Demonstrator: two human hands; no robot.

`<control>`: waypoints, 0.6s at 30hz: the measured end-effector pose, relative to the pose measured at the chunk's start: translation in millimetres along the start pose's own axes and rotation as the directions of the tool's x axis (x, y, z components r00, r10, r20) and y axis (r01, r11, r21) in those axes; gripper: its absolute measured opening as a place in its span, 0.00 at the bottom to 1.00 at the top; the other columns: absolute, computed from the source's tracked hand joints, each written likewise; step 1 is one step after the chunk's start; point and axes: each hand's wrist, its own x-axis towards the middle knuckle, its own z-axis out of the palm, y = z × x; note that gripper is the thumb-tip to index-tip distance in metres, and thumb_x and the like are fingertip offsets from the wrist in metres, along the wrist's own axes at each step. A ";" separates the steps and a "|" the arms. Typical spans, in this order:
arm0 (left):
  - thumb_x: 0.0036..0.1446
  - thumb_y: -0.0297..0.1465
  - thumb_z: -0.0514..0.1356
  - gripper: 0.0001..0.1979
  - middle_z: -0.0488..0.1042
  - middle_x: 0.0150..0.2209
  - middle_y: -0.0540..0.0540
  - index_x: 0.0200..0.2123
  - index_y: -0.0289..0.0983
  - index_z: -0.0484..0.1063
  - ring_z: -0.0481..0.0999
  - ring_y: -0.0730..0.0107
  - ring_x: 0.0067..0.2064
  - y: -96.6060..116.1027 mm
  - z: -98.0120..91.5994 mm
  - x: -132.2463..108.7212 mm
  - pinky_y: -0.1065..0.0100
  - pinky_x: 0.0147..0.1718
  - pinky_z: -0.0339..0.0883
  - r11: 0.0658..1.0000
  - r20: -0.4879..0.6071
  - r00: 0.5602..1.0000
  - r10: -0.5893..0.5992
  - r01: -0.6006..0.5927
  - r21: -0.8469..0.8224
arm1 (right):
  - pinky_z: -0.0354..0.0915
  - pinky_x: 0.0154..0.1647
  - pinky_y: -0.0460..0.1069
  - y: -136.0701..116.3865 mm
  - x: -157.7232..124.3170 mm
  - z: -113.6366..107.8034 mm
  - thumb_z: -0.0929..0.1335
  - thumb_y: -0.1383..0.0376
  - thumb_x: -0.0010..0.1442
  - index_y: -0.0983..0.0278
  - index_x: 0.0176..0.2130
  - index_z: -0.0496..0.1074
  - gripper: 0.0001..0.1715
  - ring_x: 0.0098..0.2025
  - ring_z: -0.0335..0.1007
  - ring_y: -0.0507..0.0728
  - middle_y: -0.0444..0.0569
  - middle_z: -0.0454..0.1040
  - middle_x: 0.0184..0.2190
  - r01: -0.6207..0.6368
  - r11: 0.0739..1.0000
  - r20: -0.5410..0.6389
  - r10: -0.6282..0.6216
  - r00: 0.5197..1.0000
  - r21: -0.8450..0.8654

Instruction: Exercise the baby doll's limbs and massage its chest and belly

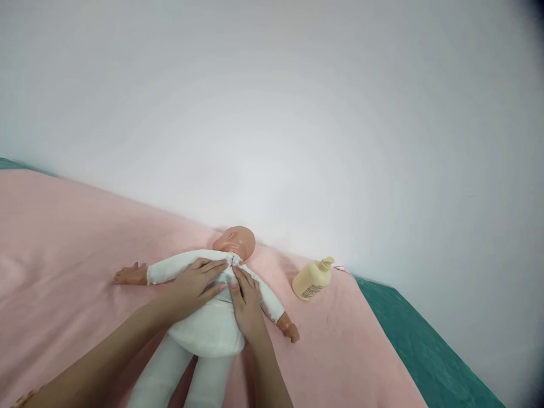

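Note:
A baby doll [208, 330] with a white cloth body lies on a pink cloth, its bare head turned to the left side and its arms spread out. My left hand [196, 285] rests on the left part of the doll's upper torso, fingers extended. On the right part of the torso lies my right hand [246, 300], its fingers stretched toward the doll's neck. Both hands touch the white fabric, and their fingertips are close together near the middle. Neither hand grips anything.
A pale yellow pump bottle [311, 280] stands right of the doll. The pink cloth [348, 345] covers a green surface [420, 340] that shows at the right. A pale wall [272, 113] rises directly behind. A small item [341, 268] lies near the wall.

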 end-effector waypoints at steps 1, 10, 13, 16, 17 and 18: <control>0.68 0.43 0.52 0.27 0.69 0.65 0.41 0.64 0.37 0.68 0.67 0.52 0.64 0.7 -3.0 0.1 0.49 0.63 0.62 1.000 0.015 1.000 -0.004 0.004 -0.025 | 0.51 0.71 0.63 -1.1 -0.8 -0.7 0.56 0.43 0.71 0.63 0.64 0.68 0.38 0.68 0.57 0.64 0.53 0.67 0.65 -0.003 1.000 0.003 0.003 1.000 0.002; 0.67 0.47 0.44 0.26 0.79 0.29 0.43 0.27 0.41 0.72 0.80 0.51 0.34 14.9 -60.2 -2.1 0.55 0.35 0.72 0.932 -0.022 0.932 -0.361 0.361 -0.007 | 0.48 0.73 0.64 -1.3 -5.4 -2.0 0.56 0.44 0.71 0.64 0.66 0.64 0.38 0.71 0.50 0.63 0.56 0.61 0.68 -0.033 0.996 -0.139 0.044 0.989 0.085; 0.67 0.48 0.43 0.29 0.80 0.27 0.43 0.25 0.42 0.74 0.81 0.49 0.33 9.3 -60.9 -6.3 0.55 0.34 0.71 0.916 0.089 0.914 -0.396 0.386 0.111 | 0.46 0.74 0.63 4.4 -5.2 -0.2 0.57 0.44 0.71 0.65 0.68 0.61 0.39 0.73 0.46 0.63 0.56 0.56 0.71 -0.031 0.995 -0.178 0.048 0.983 0.094; 0.67 0.48 0.47 0.28 0.84 0.35 0.40 0.30 0.39 0.80 0.83 0.45 0.38 -2.4 -42.8 -8.8 0.52 0.39 0.73 0.934 0.109 0.927 -0.358 0.356 0.033 | 0.42 0.75 0.63 5.7 -4.4 1.0 0.59 0.43 0.70 0.65 0.70 0.58 0.41 0.75 0.41 0.62 0.55 0.52 0.72 -0.051 0.991 -0.144 0.069 0.987 0.125; 0.67 0.49 0.47 0.29 0.84 0.36 0.38 0.30 0.38 0.80 0.83 0.45 0.39 -6.0 -35.1 -8.6 0.51 0.40 0.73 0.936 0.090 0.933 -0.349 0.352 -0.015 | 0.41 0.75 0.63 4.7 -3.7 0.9 0.59 0.43 0.69 0.65 0.70 0.57 0.42 0.75 0.41 0.62 0.54 0.52 0.73 -0.061 0.987 -0.123 0.079 0.989 0.147; 0.67 0.49 0.48 0.30 0.84 0.36 0.37 0.30 0.36 0.80 0.83 0.45 0.39 -8.9 -27.7 -7.8 0.51 0.40 0.74 0.937 0.068 0.939 -0.337 0.342 -0.071 | 0.41 0.75 0.63 3.1 -2.6 0.5 0.59 0.42 0.69 0.65 0.70 0.56 0.43 0.75 0.41 0.62 0.54 0.51 0.73 -0.074 0.982 -0.102 0.093 0.990 0.175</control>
